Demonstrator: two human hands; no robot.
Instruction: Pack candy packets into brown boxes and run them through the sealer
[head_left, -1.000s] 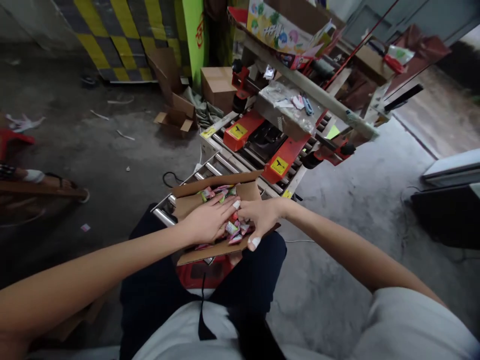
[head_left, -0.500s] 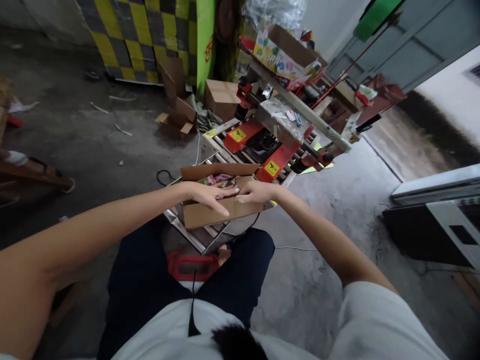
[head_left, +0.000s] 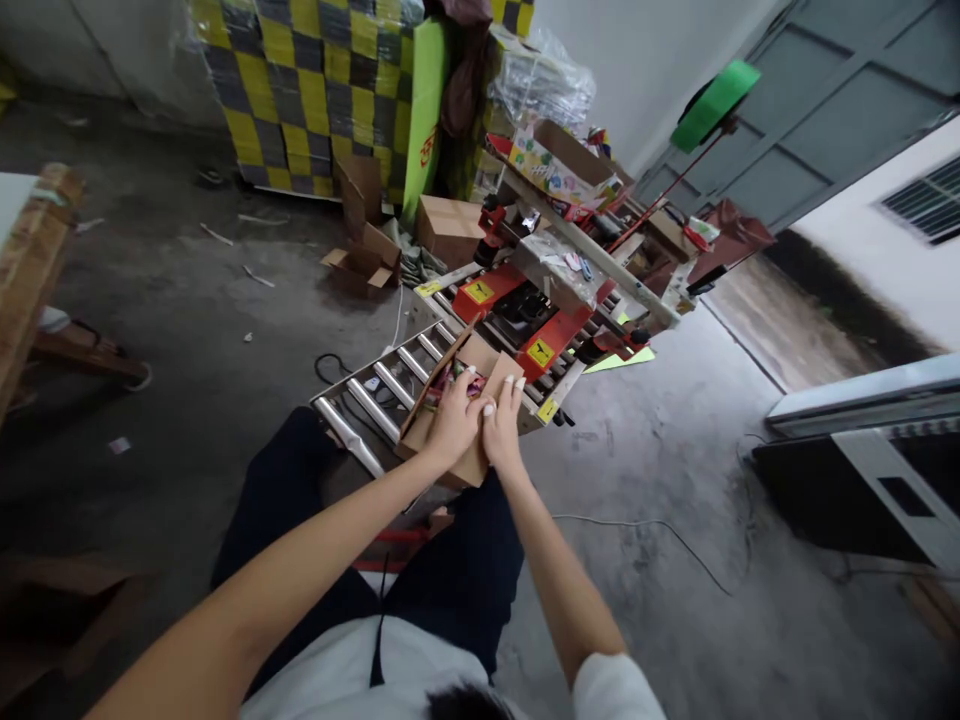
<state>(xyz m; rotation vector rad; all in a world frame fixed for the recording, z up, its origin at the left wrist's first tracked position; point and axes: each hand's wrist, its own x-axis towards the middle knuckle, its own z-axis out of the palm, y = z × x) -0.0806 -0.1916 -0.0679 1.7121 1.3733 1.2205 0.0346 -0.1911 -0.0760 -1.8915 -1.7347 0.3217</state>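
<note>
Round swings the cardboard box (head_left: 468, 470), now slanting over the edge of the roller conveyor (head_left: 373, 407), colourful packets (head_left: 452, 371) peeking from its mouth! The right hand (head_left: 501, 425) lies open, fingers straight along a flap (head_left: 498, 372); the left hand (head_left: 454, 418) bends over the opening, its grip I can't tell. Below, grey concrete floor (head_left: 622, 475). Just ahead, the red-armed machine (head_left: 561, 338) blocks the line, clutter on top; farther, an opened carton (head_left: 361, 265), then a yellow-and-grey stack (head_left: 300, 95).
</note>
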